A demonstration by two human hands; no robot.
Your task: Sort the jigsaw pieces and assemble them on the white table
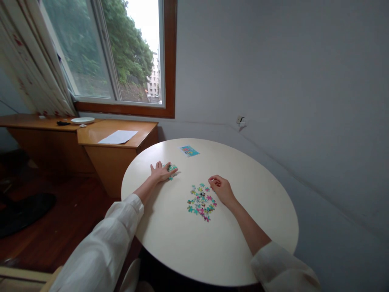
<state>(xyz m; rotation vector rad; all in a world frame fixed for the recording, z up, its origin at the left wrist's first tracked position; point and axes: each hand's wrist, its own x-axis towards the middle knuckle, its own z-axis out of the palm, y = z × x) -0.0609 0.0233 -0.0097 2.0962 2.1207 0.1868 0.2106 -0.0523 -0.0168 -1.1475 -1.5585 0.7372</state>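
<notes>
Fingers spread, my left hand [161, 173] reaches over a small cluster of jigsaw puzzle pieces [172, 167] at the left of the round table, partly covering it. It seems to touch these pieces. A larger, loose heap of jigsaw puzzle pieces [201, 205] in teal, pink and yellow lies in the middle. Just right of that heap is my right hand [221, 190], its fingers curled inward. Whatever those fingers may hold is hidden. Behind both clusters lies a blue picture card [189, 151] with colourful figures.
The round white table [252, 235] carries the pieces and card. A wooden desk [121, 150] stands left behind it, with a white sheet of paper [118, 137], a white plate [82, 120] and a dark object [63, 123]. A window and a wall socket [240, 120] are beyond.
</notes>
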